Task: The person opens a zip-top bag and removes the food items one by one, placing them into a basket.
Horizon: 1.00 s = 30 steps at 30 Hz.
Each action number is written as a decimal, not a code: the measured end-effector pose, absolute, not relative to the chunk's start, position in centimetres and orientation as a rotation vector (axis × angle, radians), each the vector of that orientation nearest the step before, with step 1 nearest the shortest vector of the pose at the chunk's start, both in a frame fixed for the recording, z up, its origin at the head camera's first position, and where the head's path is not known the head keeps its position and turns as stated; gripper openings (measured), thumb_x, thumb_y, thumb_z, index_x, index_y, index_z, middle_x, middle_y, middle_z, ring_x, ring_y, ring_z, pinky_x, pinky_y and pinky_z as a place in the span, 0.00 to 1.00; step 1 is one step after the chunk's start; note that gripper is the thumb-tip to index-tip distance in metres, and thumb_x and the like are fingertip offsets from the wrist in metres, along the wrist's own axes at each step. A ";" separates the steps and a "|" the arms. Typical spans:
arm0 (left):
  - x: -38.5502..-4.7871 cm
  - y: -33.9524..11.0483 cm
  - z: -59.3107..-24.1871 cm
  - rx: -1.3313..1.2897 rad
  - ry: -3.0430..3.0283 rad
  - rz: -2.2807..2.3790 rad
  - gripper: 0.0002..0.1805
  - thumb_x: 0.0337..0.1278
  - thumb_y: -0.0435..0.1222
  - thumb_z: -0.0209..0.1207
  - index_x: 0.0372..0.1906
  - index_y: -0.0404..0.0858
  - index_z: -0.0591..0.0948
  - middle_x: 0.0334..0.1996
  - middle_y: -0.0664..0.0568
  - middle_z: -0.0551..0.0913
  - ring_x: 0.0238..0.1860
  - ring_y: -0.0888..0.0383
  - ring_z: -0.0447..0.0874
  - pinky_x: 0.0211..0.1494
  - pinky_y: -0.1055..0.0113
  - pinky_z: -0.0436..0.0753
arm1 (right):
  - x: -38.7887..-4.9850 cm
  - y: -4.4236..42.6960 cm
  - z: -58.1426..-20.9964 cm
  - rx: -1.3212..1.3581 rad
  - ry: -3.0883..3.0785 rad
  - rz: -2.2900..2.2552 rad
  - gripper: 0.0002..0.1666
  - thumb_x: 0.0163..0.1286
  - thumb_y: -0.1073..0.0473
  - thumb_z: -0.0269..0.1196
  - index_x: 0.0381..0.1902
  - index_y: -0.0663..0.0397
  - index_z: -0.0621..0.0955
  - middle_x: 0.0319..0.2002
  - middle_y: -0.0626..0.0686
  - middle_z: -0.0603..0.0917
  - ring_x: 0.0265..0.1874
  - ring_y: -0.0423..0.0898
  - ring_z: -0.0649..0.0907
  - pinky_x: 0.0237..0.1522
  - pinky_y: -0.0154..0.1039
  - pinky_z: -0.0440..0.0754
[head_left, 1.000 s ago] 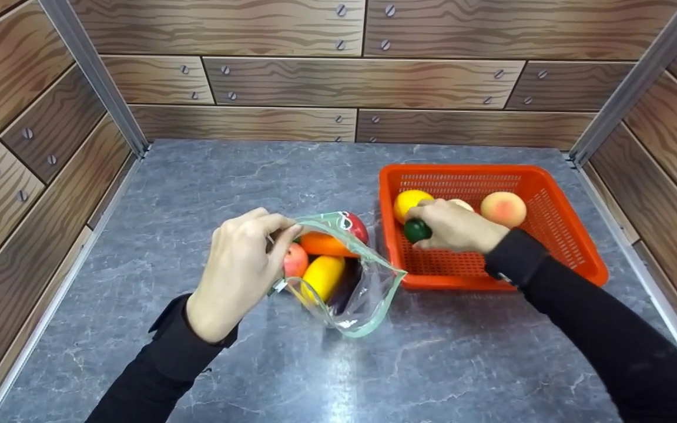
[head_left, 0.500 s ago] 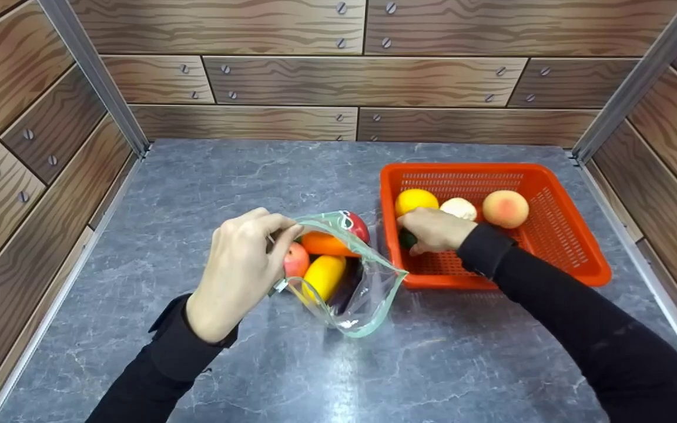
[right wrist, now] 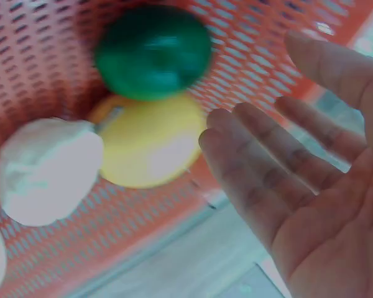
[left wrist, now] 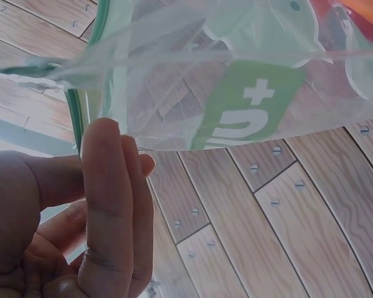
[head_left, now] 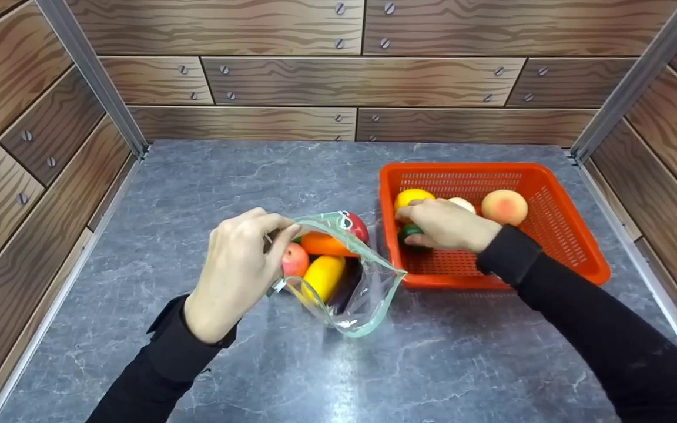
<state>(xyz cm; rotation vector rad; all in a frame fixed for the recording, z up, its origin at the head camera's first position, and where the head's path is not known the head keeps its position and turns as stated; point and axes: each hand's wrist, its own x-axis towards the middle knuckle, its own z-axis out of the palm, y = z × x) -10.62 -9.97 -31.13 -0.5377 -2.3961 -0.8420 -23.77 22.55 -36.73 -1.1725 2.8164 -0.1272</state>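
Observation:
My left hand (head_left: 235,264) pinches the rim of a clear zip bag (head_left: 382,317) with a green edge, its mouth spread wide. Inside lie a pinkish-red round fruit (head_left: 295,260), an orange long piece (head_left: 325,244), a yellow fruit (head_left: 324,278), a dark purple eggplant (head_left: 348,285) and a red piece (head_left: 358,228). Over the red-orange basket (head_left: 591,258), my right hand (head_left: 447,224) hovers by a dark green oval fruit (head_left: 411,235). In the right wrist view the fingers (right wrist: 255,149) are spread and apart from the green fruit (right wrist: 154,53).
Beside the green fruit in the basket sit a yellow fruit (head_left: 414,197), a whitish lumpy piece (head_left: 462,204) and a peach (head_left: 504,207). The basket's left wall stands close to the bag. Wood-patterned walls (head_left: 362,82) enclose the grey tabletop (head_left: 244,170).
The right hand lowered the green fruit to the basket's left side, let go of it, and drew back slightly to the right. The left hand and bag stayed put.

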 end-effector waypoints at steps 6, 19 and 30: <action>-10.6 -10.0 -31.1 -0.528 -2.405 -0.855 0.05 0.65 0.32 0.70 0.35 0.35 0.92 0.25 0.49 0.86 0.23 0.59 0.79 0.28 0.69 0.77 | -19.5 21.1 -33.0 -1.380 3.058 -0.243 0.25 0.68 0.54 0.75 0.59 0.58 0.84 0.44 0.55 0.86 0.33 0.48 0.84 0.35 0.44 0.88; -10.5 -10.0 -31.0 -0.520 -2.422 -0.850 0.05 0.66 0.34 0.69 0.36 0.36 0.92 0.25 0.49 0.86 0.24 0.59 0.80 0.29 0.69 0.76 | -12.2 14.3 -29.8 -2.091 2.875 -0.367 0.16 0.71 0.53 0.72 0.51 0.53 0.85 0.41 0.49 0.87 0.37 0.45 0.86 0.42 0.37 0.88; -10.4 -9.7 -31.0 -0.521 -2.433 -0.842 0.05 0.66 0.34 0.70 0.35 0.37 0.92 0.25 0.49 0.86 0.23 0.58 0.79 0.28 0.68 0.76 | -13.5 11.1 -34.3 -1.938 2.833 0.153 0.11 0.68 0.63 0.69 0.47 0.50 0.84 0.33 0.48 0.83 0.26 0.44 0.81 0.26 0.36 0.80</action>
